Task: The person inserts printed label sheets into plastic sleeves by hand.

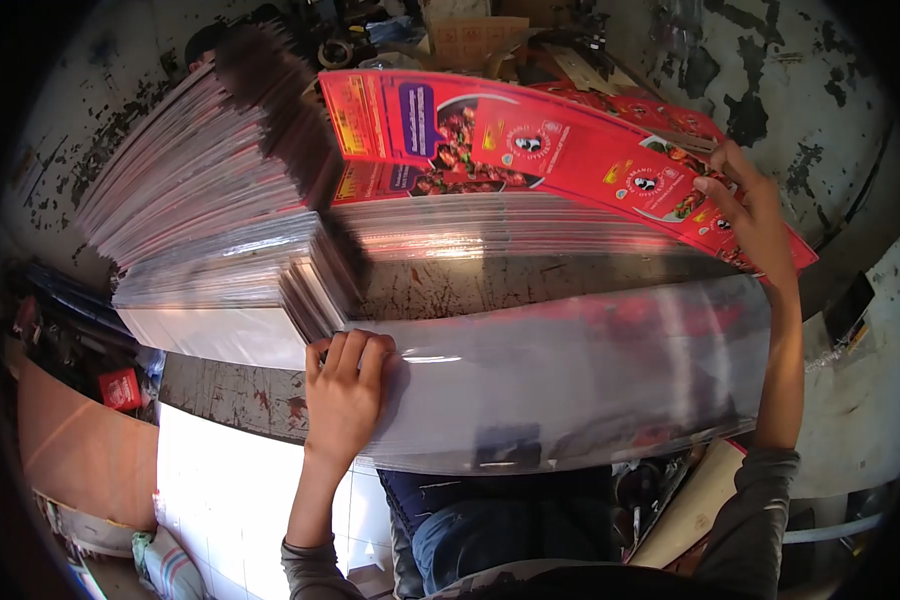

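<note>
My right hand (752, 210) pinches the right end of a long red printed card strip (580, 150) and holds it raised and bowed. Beneath it lies a stack of similar red strips (540, 228), showing their layered edges. My left hand (346, 388) is closed, its fingers curled over the left end of a pile of long clear plastic sheets (570, 380) in front of me. What lies under those fingertips is hidden. Just beyond the left hand stands a tall, leaning pile of plastic-covered strips (220, 270).
A worn dark worktable (450, 288) carries the piles. A brown board (80, 440) and a small red box (120, 389) are at the left. Cardboard (478, 42) and clutter line the back, below a peeling wall (750, 70). Part of another person's head shows behind the tall pile.
</note>
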The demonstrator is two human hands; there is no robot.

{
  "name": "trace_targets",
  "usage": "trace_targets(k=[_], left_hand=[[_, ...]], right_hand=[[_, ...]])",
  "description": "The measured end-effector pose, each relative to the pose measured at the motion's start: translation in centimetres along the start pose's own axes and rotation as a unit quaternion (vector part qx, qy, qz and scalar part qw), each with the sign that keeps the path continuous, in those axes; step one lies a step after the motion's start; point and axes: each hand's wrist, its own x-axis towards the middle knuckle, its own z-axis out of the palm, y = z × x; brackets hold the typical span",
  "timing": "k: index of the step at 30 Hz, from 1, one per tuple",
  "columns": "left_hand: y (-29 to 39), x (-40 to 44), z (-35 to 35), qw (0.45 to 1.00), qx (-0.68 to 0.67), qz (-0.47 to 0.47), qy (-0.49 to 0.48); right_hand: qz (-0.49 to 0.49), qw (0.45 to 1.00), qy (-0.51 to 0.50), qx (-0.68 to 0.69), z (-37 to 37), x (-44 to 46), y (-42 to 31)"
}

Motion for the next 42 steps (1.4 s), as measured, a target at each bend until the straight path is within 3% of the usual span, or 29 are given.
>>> trace_targets(k=[1,3,6,10,13,15,19,22,25,28,30,31,34,38,42], left_hand=[[-0.1,0.0,-0.1,1.0,-0.001,0.001,0.0],[-0.3,0.1,-0.4,0.97,-0.221,-0.043,-0.096],[-0.7,0.2,0.1,0.929,-0.326,-0.046,-0.167],[0.1,0.5,0.0,0.944,-0.298,-0.044,-0.136],[-0.1,0.7,1.0,0.977,-0.204,-0.016,-0.064],[-0.2,1.0,1.4,0.986,-0.16,-0.029,-0.029],[-0.6,1.3,1.8,0.991,-0.098,-0.089,-0.037],[-0.7,1.7,1.1,0.99,-0.078,-0.087,-0.084],[-0.4,1.2,0.8,0.983,-0.118,-0.043,-0.132],[-0.3,1.2,0.8,0.98,-0.147,-0.056,-0.126],[-0.3,1.4,0.9,0.978,-0.163,-0.063,-0.11],[-0.4,1.5,1.0,0.976,-0.18,-0.069,-0.098],[-0.7,1.4,1.8,0.975,-0.193,-0.076,-0.084],[-0.1,1.6,2.4,0.988,-0.149,-0.049,0.006],[0.3,1.7,2.0,0.989,-0.136,-0.049,-0.018]], right_hand=[[0.001,1.0,0.0,-0.001,0.0,0.1,-0.3],[0.018,0.997,0.055,0.042,0.0,0.4,-1.0],[0.026,0.994,0.086,0.058,-0.3,0.9,-2.0],[-0.006,0.988,0.115,0.102,-0.3,2.4,-4.2],[-0.022,0.98,0.133,0.147,0.0,3.7,-6.6],[0.024,0.954,0.108,0.279,0.3,4.6,-8.2],[0.036,0.95,0.116,0.289,1.2,6.7,-10.0],[-0.087,0.921,0.235,0.298,2.8,8.4,-10.3],[-0.113,0.905,0.19,0.364,2.4,9.1,-10.5],[0.039,0.884,0.166,0.436,1.2,8.8,-11.7],[-0.059,0.892,0.185,0.409,1.1,10.2,-8.9],[-0.064,0.892,0.184,0.409,0.9,10.6,-8.1],[-0.018,0.892,0.18,0.415,0.7,11.3,-6.5],[0.021,0.881,0.185,0.435,1.7,12.6,-5.6],[0.04,0.902,0.16,0.398,2.5,12.7,-4.3]])
